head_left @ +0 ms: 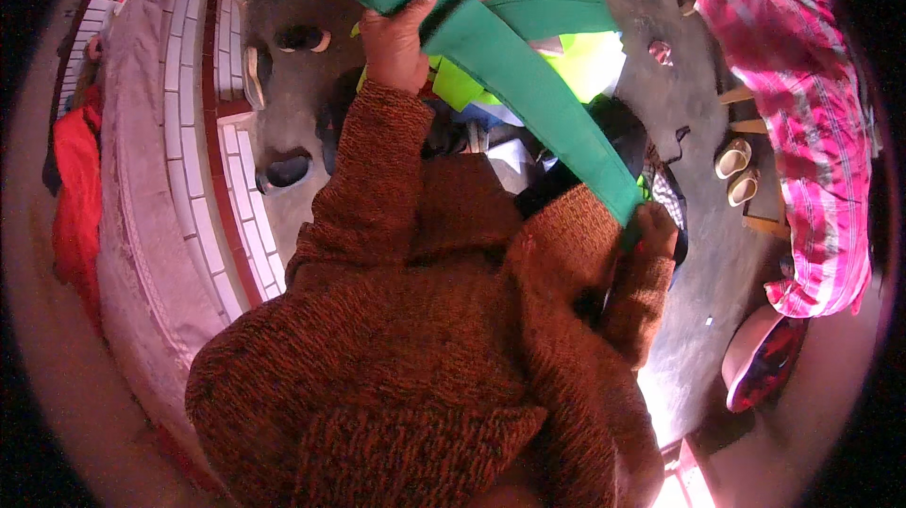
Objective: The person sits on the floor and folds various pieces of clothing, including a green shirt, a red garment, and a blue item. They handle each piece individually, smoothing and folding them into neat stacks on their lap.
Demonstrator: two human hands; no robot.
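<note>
A long green fabric strip stretches slantwise in front of me, from upper left down to the right. My left hand is closed on its upper end, with the thumb lying on top of the cloth. At the lower end, my right hand grips the strip near my right knee. Behind it lies a heap of bright yellow-green cloth pieces, and another green piece rests across the heap. What supports the heap is hidden.
On the left runs a white-tiled ledge with a pale cover and red cloth. Pink plaid cloth covers a wooden-legged piece at right, near beige shoes and a basin. Dark shoes lie on the floor.
</note>
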